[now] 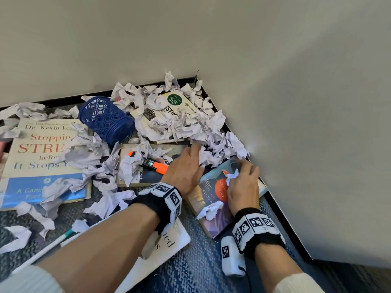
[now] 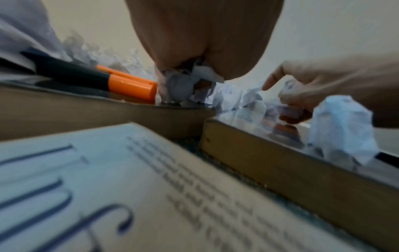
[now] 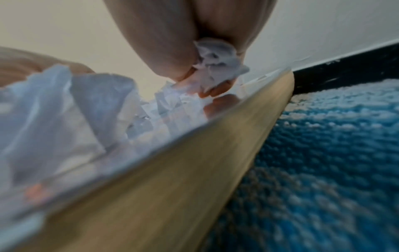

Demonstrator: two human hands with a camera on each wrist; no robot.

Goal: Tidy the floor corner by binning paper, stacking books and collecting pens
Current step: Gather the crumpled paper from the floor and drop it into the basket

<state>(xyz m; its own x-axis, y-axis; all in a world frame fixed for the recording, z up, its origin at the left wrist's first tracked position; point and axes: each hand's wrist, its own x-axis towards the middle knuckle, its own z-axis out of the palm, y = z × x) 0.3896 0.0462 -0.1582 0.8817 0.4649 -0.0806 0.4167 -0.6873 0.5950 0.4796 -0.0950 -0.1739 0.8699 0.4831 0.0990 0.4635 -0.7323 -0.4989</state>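
Crumpled white paper (image 1: 190, 123) lies heaped in the carpeted corner over several books. My left hand (image 1: 195, 157) reaches into the heap beside an orange marker (image 1: 157, 165) on a dark book (image 1: 148, 176), and its fingers curl round a paper wad (image 2: 183, 83). My right hand (image 1: 241, 172) pinches another paper wad (image 1: 232, 176) (image 3: 215, 68) on top of a colourful book (image 1: 211, 193) by the right wall. A blue latticed pen holder (image 1: 105, 119) lies on its side at the back. A white pen (image 1: 53, 242) lies on the carpet at the left.
A large cream book (image 1: 42, 149) and a blue book (image 1: 31, 193) lie at the left under paper scraps. A white book (image 1: 169, 244) sits beneath my left forearm, and another book (image 1: 175, 108) is half buried at the back. Walls with black skirting (image 1: 281, 218) close the corner.
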